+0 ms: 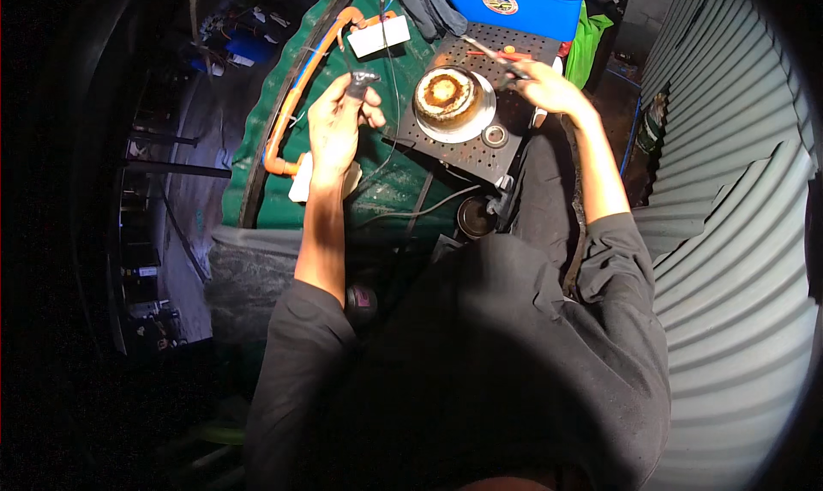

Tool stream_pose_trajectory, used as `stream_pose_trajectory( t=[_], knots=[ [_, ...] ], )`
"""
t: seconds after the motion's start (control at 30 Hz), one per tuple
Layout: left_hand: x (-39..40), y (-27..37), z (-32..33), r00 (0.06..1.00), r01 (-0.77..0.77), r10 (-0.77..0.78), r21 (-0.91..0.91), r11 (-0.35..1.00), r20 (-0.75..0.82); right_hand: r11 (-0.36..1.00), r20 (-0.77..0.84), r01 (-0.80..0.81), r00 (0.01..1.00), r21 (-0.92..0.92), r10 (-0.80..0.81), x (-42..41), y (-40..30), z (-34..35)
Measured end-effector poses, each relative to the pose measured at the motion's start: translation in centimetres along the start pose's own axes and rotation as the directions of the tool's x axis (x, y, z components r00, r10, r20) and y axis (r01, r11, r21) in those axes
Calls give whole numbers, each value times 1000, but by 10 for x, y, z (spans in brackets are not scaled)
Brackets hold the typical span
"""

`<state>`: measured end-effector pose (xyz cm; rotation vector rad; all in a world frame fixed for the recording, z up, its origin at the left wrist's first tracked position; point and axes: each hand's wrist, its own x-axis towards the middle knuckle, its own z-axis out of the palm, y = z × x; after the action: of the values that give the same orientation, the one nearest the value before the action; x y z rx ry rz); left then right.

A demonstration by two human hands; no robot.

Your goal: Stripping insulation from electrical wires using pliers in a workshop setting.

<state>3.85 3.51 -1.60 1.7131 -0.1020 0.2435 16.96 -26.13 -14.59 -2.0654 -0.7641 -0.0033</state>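
Note:
My left hand is raised over green corrugated sheeting. Its thumb and fingers pinch a small, shiny dark piece, which looks like plastic film. My right hand is above the right side of a perforated metal table. It grips a slim, long tool with a dark handle, possibly scissors; blur hides the detail. Between my hands, a round vessel with a brown-stained, whitish top sits on a white round base. A small ring, perhaps a tape roll, lies at the vessel's near right.
A blue plastic bin stands at the table's far end, with dark cloth beside it. Orange pipe and a white box are on the green sheeting. A thin cable crosses there. Corrugated metal borders the right.

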Motion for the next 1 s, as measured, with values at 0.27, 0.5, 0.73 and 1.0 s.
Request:
stream_pose_trajectory(
  t=[0.27,0.5,0.73,1.0],
  knots=[
    [30,-23,27,1000,25,-24,303,953,-9,988,-57,-58,996,141,66,80,-5,76],
    [39,-9,53,991,-136,111,476,869,81,791,-188,25,975,612,114,55,11,62],
    [35,-34,90,981,191,-193,98,977,13,440,77,-233,935,867,345,17,-3,111],
    [58,-38,77,991,135,-131,172,976,-35,556,131,-243,963,795,234,38,7,112]
  ],
)
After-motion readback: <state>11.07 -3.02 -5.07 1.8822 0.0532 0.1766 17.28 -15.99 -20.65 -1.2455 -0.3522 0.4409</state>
